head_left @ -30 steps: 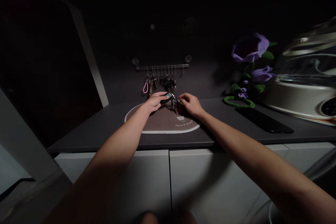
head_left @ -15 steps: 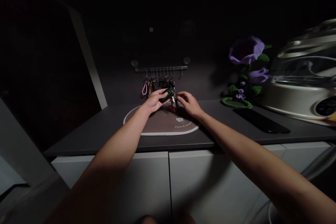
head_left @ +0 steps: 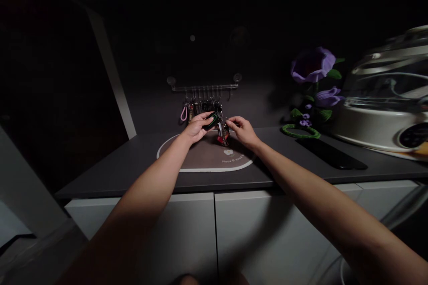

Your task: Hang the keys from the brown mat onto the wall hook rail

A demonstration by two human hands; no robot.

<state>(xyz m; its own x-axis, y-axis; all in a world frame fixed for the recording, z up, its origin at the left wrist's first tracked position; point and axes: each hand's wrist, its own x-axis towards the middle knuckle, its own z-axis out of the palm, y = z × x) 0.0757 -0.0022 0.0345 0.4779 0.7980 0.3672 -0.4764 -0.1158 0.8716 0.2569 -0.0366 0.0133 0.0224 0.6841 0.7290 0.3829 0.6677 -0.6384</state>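
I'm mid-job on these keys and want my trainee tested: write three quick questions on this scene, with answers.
1. Multiple choice. The left hand holds: (a) a purple flower; (b) a dark fob with green markings; (c) a pink loop.
2. True or false: the right hand is beside a bunch of keys between the two hands.
3. Fill in: in the view, the flat black slab lies to the ____ of the brown mat.

Key: 1. b; 2. true; 3. right.
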